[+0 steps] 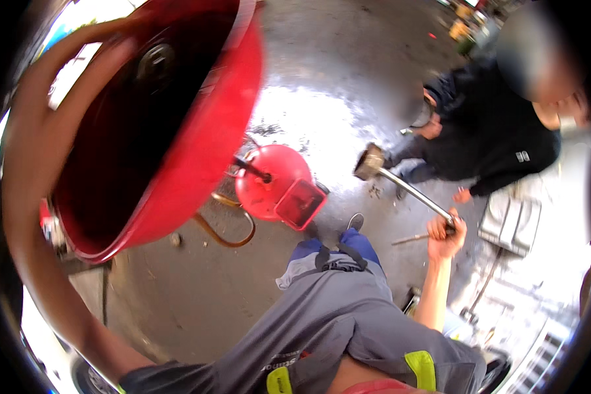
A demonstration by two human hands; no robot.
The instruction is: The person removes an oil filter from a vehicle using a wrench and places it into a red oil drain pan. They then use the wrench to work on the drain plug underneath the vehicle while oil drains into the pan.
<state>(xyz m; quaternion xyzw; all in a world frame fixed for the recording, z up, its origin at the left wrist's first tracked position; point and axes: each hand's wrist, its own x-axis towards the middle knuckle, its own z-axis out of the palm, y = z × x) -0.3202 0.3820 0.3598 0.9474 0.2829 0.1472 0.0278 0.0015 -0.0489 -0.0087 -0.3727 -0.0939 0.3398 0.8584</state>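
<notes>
A large red basin with a dark inside (pixel 207 125) tilts close on the left, blurred. My left hand (pixel 69 85) is raised at its far-left side. The fingers are stretched and apart, reaching over the basin's dark inside. Their tips are blurred, and whether they press on the rim is hard to see. On the right, my right hand (pixel 446 235) is closed around a chrome bar (pixel 414 190) with a wide, brownish, cup-like head (pixel 370 161) pointing up and left. A thinner rod (pixel 410 239) sticks out leftward beside that hand.
Below the basin stands a red round tank (pixel 269 190) with a square tray (pixel 300 202), a dark pole and a brown hose (pixel 233 243). At right a person in black (pixel 486 125) holds a dark round thing. A grey boxy part (pixel 509 220) lies at far right.
</notes>
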